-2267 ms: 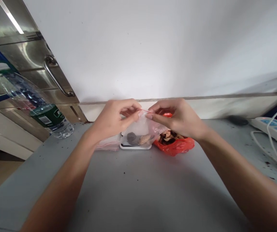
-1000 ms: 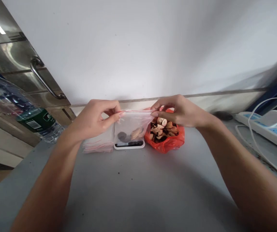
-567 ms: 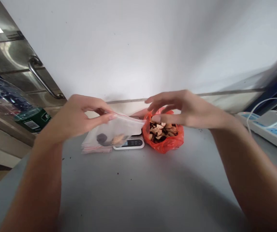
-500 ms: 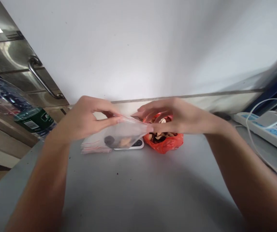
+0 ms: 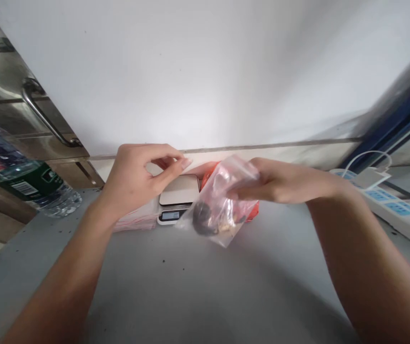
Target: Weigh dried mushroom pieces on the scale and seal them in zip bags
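Observation:
My right hand (image 5: 272, 181) holds a clear zip-lock bag (image 5: 228, 184) by its upper right side. Inside the bag lie a dark round piece and some paler bits. My left hand (image 5: 147, 172) is raised to the left of it, thumb and forefinger tips together with nothing visible between them. Below and right of its fingertips sits a small digital scale (image 5: 179, 192) with a lit display and a bare plate. A stack of flat zip-lock bags (image 5: 136, 220) lies left of the scale, partly behind my left wrist. The red plastic bag (image 5: 254, 211) is mostly hidden behind the held bag.
A large plastic water bottle (image 5: 29, 181) stands tilted in view at the left. On the right lies a white power strip (image 5: 401, 205) with a charger (image 5: 371, 177) and cable. A white wall (image 5: 205, 76) rises behind the grey table (image 5: 190, 296), which has small dark crumbs.
My left hand has let go of the zip-lock bag. The right hand now holds it alone, hanging farther right in front of the red bag. The scale has come into clearer view.

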The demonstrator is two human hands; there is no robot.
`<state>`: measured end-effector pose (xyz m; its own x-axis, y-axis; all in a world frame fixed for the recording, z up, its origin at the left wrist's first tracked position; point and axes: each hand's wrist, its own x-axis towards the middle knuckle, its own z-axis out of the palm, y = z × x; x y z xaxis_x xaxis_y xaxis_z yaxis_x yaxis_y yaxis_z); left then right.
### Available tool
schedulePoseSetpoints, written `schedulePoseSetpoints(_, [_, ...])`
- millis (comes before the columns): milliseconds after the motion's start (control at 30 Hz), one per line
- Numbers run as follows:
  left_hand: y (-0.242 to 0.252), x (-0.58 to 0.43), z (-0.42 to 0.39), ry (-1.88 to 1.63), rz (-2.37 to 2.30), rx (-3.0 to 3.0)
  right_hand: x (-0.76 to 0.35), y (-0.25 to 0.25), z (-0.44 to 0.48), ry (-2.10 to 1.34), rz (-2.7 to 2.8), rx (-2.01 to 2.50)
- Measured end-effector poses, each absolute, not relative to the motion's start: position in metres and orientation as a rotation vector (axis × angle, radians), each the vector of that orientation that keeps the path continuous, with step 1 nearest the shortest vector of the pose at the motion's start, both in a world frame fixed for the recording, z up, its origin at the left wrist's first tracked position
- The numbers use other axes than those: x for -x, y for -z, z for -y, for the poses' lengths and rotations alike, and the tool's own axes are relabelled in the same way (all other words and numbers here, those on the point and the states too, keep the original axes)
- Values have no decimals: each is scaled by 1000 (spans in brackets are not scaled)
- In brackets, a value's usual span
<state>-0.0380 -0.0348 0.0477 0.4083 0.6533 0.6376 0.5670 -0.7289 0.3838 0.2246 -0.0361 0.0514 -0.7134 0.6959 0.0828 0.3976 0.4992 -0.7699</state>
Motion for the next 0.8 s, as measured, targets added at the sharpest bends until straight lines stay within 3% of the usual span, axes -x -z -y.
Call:
schedulePoseSetpoints(133, [-42, 37, 27, -1041, -1075, -2535, -269, -60, 41, -764, 2086, 1134])
schedulePoseSetpoints(267, [-27, 26, 22, -849, -1001, -2552, -307, -42, 39, -191, 1768, 1335])
schedulePoseSetpoints(600, [10, -11, 24, -342, -789, -2662, -346, 65, 45, -660, 2166, 1668])
schedulePoseSetpoints(800, [18, -14, 25, -337, -792, -2650, -327, 84, 26, -267, 2196, 1788])
